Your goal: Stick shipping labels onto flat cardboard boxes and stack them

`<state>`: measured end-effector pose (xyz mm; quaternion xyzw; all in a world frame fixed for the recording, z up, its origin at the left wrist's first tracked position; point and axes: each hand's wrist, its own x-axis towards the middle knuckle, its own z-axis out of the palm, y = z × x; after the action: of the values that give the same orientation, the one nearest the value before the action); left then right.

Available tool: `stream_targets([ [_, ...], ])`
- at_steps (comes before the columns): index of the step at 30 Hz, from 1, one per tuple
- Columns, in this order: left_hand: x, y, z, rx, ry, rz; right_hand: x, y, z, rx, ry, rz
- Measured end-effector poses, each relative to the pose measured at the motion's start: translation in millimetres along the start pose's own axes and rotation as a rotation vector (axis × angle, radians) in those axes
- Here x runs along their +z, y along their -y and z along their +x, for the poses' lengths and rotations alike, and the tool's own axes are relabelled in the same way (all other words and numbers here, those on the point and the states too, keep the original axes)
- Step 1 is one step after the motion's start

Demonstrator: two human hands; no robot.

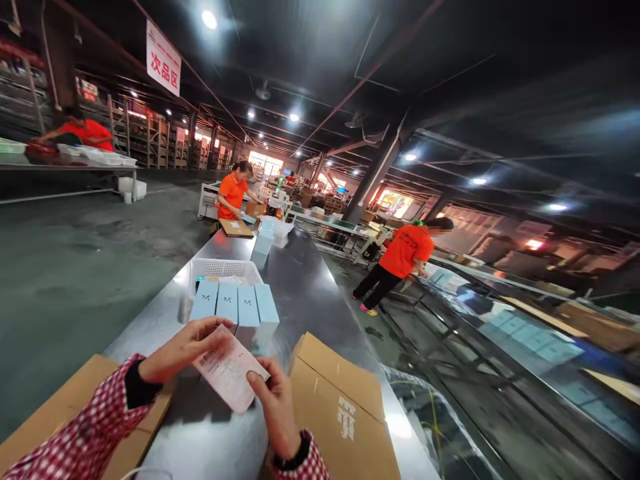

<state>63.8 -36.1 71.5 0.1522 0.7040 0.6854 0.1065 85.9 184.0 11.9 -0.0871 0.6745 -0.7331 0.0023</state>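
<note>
Between my two hands is a thin, pale pink printed packet [233,373] with rounded corners, tilted over the metal table. My left hand [193,347] grips its upper left part, fingers lying across the top edge. At the right edge, my right hand [277,407] pinches it between thumb and fingers. Just beyond the packet, several light-blue boxes [227,303] stand upright in a row. A white plastic basket [240,268] sits behind them with small items inside, mostly hidden by the boxes.
Flattened brown cardboard cartons [345,413] lie right of my hands, with more cardboard [65,393] at left. Farther along the metal table [305,287] are more light-blue boxes [264,243]. One worker [233,193] stands at its far end, another [405,253] at the right-hand line.
</note>
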Motion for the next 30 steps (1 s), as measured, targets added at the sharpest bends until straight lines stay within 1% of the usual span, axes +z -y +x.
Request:
stream_targets([
  [1,1.4,5.8,-7.0,0.008,0.039,-0.052,0.0,-4.8,-4.5,0.019,-0.037,0.032],
  [2,4.2,11.6,-14.4,0.024,0.051,-0.094,-0.5,-9.8,-8.2,0.041,-0.067,0.062],
  [4,14.3,23.1,-28.9,0.029,0.005,-0.159,-2.5,-19.3,-13.9,0.082,-0.099,0.106],
  [6,29.4,32.9,-40.7,-0.020,-0.088,-0.231,-6.6,-26.0,-18.1,0.107,-0.076,0.119],
  [8,47.6,39.3,-48.9,-0.046,-0.193,-0.291,-14.3,-28.1,-22.1,0.104,-0.014,0.104],
  [11,76.2,40.7,-58.3,0.011,-0.347,-0.311,-34.3,-25.2,-29.1,0.073,0.105,0.070],
  [12,85.5,39.5,-61.8,0.024,-0.383,-0.295,-42.8,-24.4,-31.6,0.067,0.137,0.073],
  [14,103.5,36.2,-70.2,0.014,-0.416,-0.236,-61.0,-25.6,-37.0,0.083,0.180,0.101],
  [17,128.7,33.8,-84.6,0.002,-0.420,-0.115,-85.9,-34.2,-45.1,0.172,0.221,0.175],
  [18,136.5,34.8,-89.0,0.001,-0.441,-0.072,-92.7,-37.6,-47.8,0.207,0.239,0.198],
  [20,150.7,40.1,-96.5,-0.002,-0.532,0.005,-104.1,-42.4,-53.2,0.241,0.272,0.225],
  [22,162.3,47.8,-103.1,-0.004,-0.658,0.086,-112.6,-43.4,-58.7,0.218,0.282,0.223],
  [24,170.6,54.0,-110.1,-0.008,-0.769,0.192,-118.9,-41.1,-64.0,0.219,0.275,0.241],
  [26,175.7,55.8,-118.6,-0.035,-0.835,0.281,-123.5,-36.9,-68.5,0.287,0.271,0.299],
  [28,178.1,53.8,-128.2,-0.067,-0.833,0.290,-127.3,-31.9,-71.6,0.357,0.265,0.358],
  [30,178.4,51.6,-138.1,-0.086,-0.801,0.220,-131.3,-26.4,-72.9,0.382,0.263,0.390],
])
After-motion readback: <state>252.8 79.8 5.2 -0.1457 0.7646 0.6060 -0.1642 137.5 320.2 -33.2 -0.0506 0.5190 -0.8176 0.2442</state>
